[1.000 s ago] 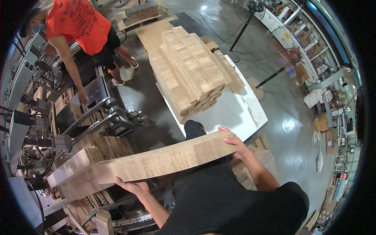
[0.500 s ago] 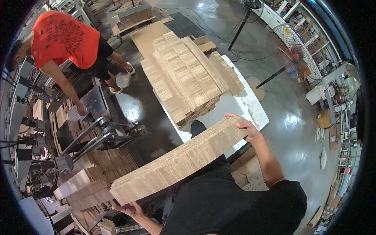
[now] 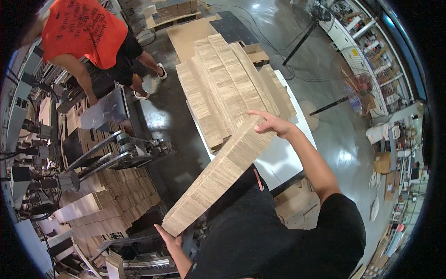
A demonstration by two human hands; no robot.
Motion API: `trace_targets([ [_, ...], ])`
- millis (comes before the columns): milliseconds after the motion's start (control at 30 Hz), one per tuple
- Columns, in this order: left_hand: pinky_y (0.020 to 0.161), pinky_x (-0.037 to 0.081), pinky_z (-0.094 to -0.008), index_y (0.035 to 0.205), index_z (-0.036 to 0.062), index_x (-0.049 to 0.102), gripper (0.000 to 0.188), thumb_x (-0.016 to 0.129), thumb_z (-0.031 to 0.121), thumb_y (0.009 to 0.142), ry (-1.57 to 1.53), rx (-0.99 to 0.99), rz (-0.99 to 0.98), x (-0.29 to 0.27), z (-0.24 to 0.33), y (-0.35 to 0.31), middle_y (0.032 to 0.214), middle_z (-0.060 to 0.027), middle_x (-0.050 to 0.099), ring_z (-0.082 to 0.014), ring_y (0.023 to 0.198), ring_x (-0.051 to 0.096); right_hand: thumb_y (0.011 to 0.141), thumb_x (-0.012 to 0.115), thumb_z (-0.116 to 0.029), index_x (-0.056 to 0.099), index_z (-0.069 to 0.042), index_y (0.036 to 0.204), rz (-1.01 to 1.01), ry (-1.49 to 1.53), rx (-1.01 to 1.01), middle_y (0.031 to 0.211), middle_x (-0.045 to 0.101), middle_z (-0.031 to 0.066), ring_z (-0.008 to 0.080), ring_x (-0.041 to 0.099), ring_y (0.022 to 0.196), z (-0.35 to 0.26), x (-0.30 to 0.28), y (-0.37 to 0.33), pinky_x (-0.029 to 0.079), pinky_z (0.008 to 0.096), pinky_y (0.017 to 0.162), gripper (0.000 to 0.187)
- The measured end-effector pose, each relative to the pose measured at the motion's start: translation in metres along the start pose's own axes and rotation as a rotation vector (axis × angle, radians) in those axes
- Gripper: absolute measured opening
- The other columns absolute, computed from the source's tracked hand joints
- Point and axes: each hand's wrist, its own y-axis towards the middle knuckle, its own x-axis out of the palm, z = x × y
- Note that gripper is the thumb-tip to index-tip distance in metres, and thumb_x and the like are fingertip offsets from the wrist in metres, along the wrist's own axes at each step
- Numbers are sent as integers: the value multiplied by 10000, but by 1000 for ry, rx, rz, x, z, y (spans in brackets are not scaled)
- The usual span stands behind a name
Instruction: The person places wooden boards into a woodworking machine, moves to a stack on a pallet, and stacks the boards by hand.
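Note:
A long bundle of thin wood-grain boards (image 3: pixel 218 181) hangs slantwise in front of my body, low at the left and high at the right. My right hand (image 3: pixel 274 125) clasps its far upper end, thumb on the near face and fingers over the end. Under the near lower end is my left hand (image 3: pixel 171 239), palm up with its fingers against the bundle; part of the hand is hidden. Just beyond lies a big pile of similar boards (image 3: pixel 232 79) on a white board (image 3: pixel 290 160). The bundle's upper end overlaps the pile's near edge in view.
At the left runs a machine with metal arms (image 3: pixel 97 156), with board stacks (image 3: pixel 125 195) near it. A person in a red shirt (image 3: pixel 86 32) bends over a dark plate (image 3: pixel 104 111). Standing fans (image 3: pixel 357 93) and cables are on the right; a pallet (image 3: pixel 174 18) lies behind.
The bundle has swung to a steeper slant. Its right end has gone left and farther toward the pile, while its left end has come right, away from the machine-side stacks. Both hands moved with it.

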Motion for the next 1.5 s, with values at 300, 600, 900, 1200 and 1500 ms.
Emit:
trace_targets([
  [300, 995, 425, -495, 1356, 81, 517, 838, 389, 759, 881, -412, 49, 20, 23, -119, 14, 1351, -100, 558, -336, 1221, 528, 713, 761, -306, 385, -63, 1490, -250, -491, 49, 1368, 512, 148, 227, 506, 1213, -62, 46, 184, 371, 325, 1037, 897],
  [600, 939, 406, -523, 1335, 125, 536, 792, 379, 745, 867, -415, 20, 220, 35, -170, 48, 1300, -90, 573, -336, 1159, 527, 701, 734, -341, 596, -42, 1254, -461, -539, 196, 1179, 615, 124, 249, 548, 1131, 17, 66, 342, 426, 350, 944, 643],
  [900, 936, 469, -441, 1309, 120, 556, 630, 346, 604, 965, -445, -4, 101, 101, -159, 55, 1286, -74, 594, -285, 1145, 558, 754, 709, -321, 572, 24, 1275, 97, -1001, -145, 1249, 609, 273, 379, 599, 1168, -22, 74, 331, 487, 418, 969, 640],
  [1200, 1031, 372, -441, 1350, 145, 500, 597, 431, 583, 951, -294, -143, -240, 226, -177, 115, 1345, -58, 537, -241, 1239, 489, 802, 737, -210, 617, 14, 1215, 527, -636, -439, 1163, 648, 223, 335, 625, 1123, 37, 93, 143, 492, 398, 951, 485],
  [1500, 978, 460, -420, 1390, 97, 462, 684, 418, 620, 951, -23, -212, -370, 309, -188, 142, 1291, -102, 581, -298, 1141, 567, 855, 756, -212, 623, 27, 1183, 321, -310, -126, 990, 695, 133, 204, 685, 898, 191, 158, 31, 539, 329, 812, 427],
])
